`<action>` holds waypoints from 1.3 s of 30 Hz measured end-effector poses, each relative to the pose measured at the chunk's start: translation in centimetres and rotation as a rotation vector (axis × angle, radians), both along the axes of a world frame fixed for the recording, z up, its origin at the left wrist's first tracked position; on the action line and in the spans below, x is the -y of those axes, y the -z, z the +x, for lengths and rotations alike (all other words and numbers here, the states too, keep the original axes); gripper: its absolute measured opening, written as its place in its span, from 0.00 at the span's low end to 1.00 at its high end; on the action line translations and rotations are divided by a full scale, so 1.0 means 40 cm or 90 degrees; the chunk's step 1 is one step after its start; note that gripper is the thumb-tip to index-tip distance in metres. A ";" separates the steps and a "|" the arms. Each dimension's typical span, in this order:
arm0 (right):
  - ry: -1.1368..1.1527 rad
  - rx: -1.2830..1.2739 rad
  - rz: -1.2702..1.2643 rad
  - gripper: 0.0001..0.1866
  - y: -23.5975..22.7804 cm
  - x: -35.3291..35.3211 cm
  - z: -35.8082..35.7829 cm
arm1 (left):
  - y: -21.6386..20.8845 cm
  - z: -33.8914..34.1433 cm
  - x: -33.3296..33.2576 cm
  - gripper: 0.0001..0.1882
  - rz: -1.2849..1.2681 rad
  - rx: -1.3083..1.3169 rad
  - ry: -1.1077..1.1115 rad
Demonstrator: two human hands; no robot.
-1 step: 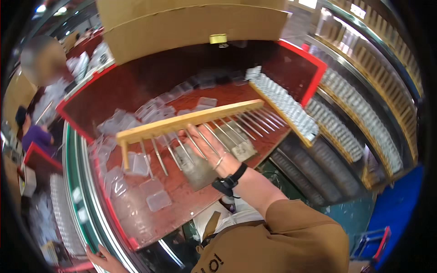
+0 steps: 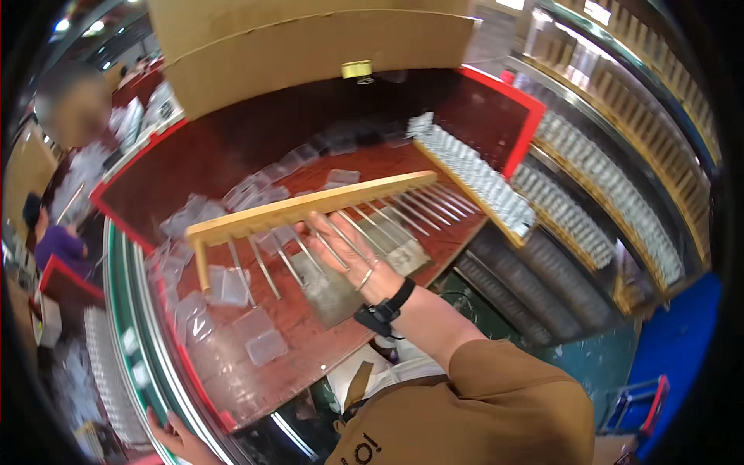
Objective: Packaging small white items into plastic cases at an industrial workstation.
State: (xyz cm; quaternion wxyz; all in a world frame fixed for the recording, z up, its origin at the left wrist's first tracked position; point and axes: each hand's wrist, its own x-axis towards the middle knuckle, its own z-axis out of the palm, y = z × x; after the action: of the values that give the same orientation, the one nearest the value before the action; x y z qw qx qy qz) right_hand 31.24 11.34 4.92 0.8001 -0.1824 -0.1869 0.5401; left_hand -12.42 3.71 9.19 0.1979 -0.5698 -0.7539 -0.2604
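A wooden bar with a row of thin metal rods, a rod rack (image 2: 310, 203), slants over the red worktop. My right hand (image 2: 337, 242) reaches up among the rods from below, its fingers at the wooden bar, gripping the rack. Some of those fingers are hidden by the rods. Under the hand lie two flat grey metal plates (image 2: 332, 297). My left hand (image 2: 178, 439) is low at the left, fingers apart, by the edge of the green conveyor (image 2: 128, 310); nothing shows in it.
Clear plastic boxes (image 2: 266, 347) lie scattered over the red worktop (image 2: 240, 395). A rack full of clear pieces (image 2: 473, 174) leans at its right end. Shelves of similar racks (image 2: 604, 178) stand at the right. Cardboard (image 2: 310, 46) rises behind. A person in purple (image 2: 62, 246) is at the far left.
The whole view has shifted slightly, so things appear a little further left. The rod rack and both hands keep nearly the same place relative to the worktop.
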 end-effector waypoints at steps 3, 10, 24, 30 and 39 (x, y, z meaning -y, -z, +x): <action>-0.023 0.173 -0.053 0.13 -0.083 0.093 -0.012 | -0.043 0.189 -0.103 0.24 -0.042 0.854 0.524; 0.112 0.171 0.011 0.05 -0.063 -0.056 0.022 | -0.083 0.480 -0.235 0.36 -0.255 1.028 0.577; 0.531 0.191 -0.115 0.14 0.047 1.008 0.177 | -0.003 0.988 0.212 0.14 -1.056 0.520 1.085; 0.688 0.021 -0.237 0.11 0.275 1.337 0.279 | 0.285 1.225 0.548 0.11 -1.362 0.488 0.982; 0.552 0.568 -0.755 0.43 0.220 1.376 0.058 | 0.336 1.349 0.802 0.13 -1.460 0.419 0.824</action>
State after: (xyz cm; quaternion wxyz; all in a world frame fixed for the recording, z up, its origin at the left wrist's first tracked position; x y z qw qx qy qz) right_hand 33.57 -43.71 -3.87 0.5601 -0.8209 -0.0844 0.0727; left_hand 41.55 -28.38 -4.26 -0.7287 -0.5738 -0.1561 0.3398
